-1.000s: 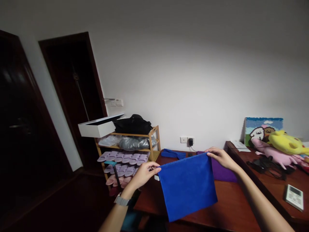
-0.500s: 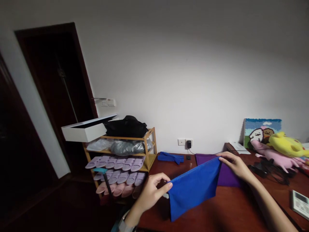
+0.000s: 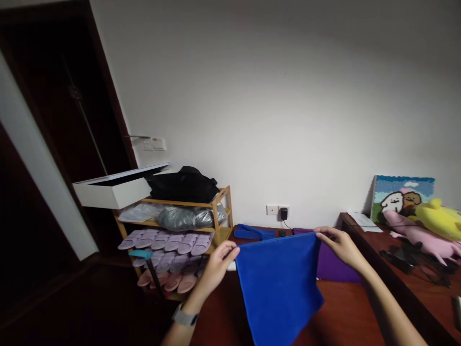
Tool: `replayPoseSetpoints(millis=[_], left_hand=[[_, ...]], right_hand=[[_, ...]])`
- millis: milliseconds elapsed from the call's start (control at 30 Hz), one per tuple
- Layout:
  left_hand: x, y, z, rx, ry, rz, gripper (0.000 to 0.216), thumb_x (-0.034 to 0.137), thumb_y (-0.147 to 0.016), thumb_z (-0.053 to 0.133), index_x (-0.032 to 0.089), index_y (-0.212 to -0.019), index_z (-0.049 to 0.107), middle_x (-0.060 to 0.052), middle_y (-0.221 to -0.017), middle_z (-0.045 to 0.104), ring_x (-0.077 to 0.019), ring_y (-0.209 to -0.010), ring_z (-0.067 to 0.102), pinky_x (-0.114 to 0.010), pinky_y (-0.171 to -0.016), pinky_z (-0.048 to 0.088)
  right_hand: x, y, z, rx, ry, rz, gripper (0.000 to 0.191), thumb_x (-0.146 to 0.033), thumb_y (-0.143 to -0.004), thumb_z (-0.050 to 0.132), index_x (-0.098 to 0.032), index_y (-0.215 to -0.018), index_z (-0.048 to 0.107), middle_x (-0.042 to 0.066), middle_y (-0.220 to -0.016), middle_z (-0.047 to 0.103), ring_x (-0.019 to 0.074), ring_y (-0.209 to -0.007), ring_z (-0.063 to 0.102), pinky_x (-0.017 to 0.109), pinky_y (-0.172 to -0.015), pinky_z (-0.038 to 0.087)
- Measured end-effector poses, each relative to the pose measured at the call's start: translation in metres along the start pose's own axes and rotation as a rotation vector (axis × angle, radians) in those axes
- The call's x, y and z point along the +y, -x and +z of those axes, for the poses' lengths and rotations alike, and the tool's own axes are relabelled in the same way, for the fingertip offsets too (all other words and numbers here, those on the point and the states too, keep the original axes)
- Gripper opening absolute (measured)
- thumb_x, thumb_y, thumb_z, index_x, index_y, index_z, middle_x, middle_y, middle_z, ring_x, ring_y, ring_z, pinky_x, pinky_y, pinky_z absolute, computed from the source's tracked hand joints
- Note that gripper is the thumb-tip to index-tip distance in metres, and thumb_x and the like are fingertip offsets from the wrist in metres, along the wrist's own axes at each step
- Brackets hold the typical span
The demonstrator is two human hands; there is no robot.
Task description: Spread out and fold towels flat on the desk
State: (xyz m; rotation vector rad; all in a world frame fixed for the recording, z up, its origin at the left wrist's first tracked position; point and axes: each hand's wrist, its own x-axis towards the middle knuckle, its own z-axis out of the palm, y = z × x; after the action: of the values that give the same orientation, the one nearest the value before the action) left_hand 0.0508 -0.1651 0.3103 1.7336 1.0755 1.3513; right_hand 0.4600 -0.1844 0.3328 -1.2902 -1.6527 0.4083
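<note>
I hold a blue cloth (image 3: pixel 279 283) up by its two top corners, so it hangs flat over the dark wooden table (image 3: pixel 345 312). My left hand (image 3: pixel 218 264), with a watch at the wrist, pinches the left corner. My right hand (image 3: pixel 336 246) pinches the right corner. Behind the blue cloth lies a purple cloth (image 3: pixel 333 264) on the table. A folded blue cloth (image 3: pixel 254 232) lies at the table's far edge by the wall.
A wooden shoe rack (image 3: pixel 180 235) with several pink slippers, a black bag and a white box (image 3: pixel 111 190) stands left of the table. Plush toys (image 3: pixel 428 226), a picture and cables fill the right desk. A dark door (image 3: pixel 72 120) is at left. A charger (image 3: pixel 284 213) sits in the wall socket.
Half a second ago the blue cloth was slanted low toward the table; now both hands have raised it so its top edge is level and it hangs straight. The camera tilted upward slightly.
</note>
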Motion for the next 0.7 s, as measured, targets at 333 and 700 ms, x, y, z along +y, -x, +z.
replayPoseSetpoints(millis=[333, 700], left_hand=[[0.023, -0.059, 0.030, 0.136, 0.172, 0.147, 0.040, 0.054, -0.078, 0.076, 0.019, -0.097, 0.069, -0.004, -0.089, 0.074, -0.0201, -0.089, 0.069, -0.032, -0.082, 0.055], [0.034, -0.065, 0.052, 0.152, 0.263, 0.194, 0.041, 0.056, -0.073, 0.079, 0.020, -0.090, 0.070, -0.005, -0.089, 0.076, -0.0199, -0.088, 0.072, -0.031, -0.081, 0.056]], right_hand=[[-0.004, 0.038, -0.027, 0.201, -0.168, 0.000, 0.048, -0.063, -0.080, 0.071, -0.024, -0.108, 0.075, 0.009, -0.115, 0.075, 0.0286, -0.110, 0.068, 0.043, -0.098, 0.056], [-0.005, 0.025, -0.037, 0.380, -0.303, -0.009, 0.052, -0.066, -0.072, 0.076, -0.021, -0.097, 0.077, 0.010, -0.104, 0.078, 0.0269, -0.099, 0.071, 0.044, -0.093, 0.057]])
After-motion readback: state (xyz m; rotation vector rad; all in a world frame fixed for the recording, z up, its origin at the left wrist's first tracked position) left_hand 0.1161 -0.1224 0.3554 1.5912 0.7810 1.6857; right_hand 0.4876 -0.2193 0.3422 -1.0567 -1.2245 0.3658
